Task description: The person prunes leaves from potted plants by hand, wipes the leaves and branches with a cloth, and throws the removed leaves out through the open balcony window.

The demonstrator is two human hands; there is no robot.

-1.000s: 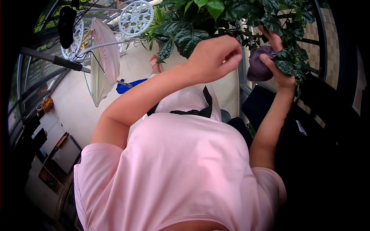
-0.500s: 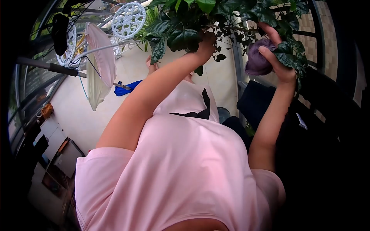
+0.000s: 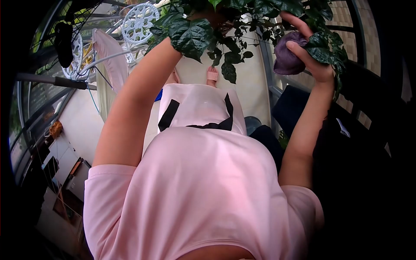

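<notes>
Dark green glossy leaves of a trailing plant hang across the top of the view. My left hand is in among them, mostly hidden by leaves and shadow, so its fingers cannot be made out. My right hand is closed on a bunched purple cloth, thumb on the near side and a finger stretched above it. Leaves of a hanging vine touch that hand and lie partly over it.
White round lattice metalwork stands at upper left. Beside it hang pale cloths near a grey pole. Dark cloth is at right, by a railing. Below is the light tiled floor.
My left hand has moved left and up, deeper behind the leaves. My right hand still holds the purple cloth and has shifted only slightly. The view now shows more of my feet.
</notes>
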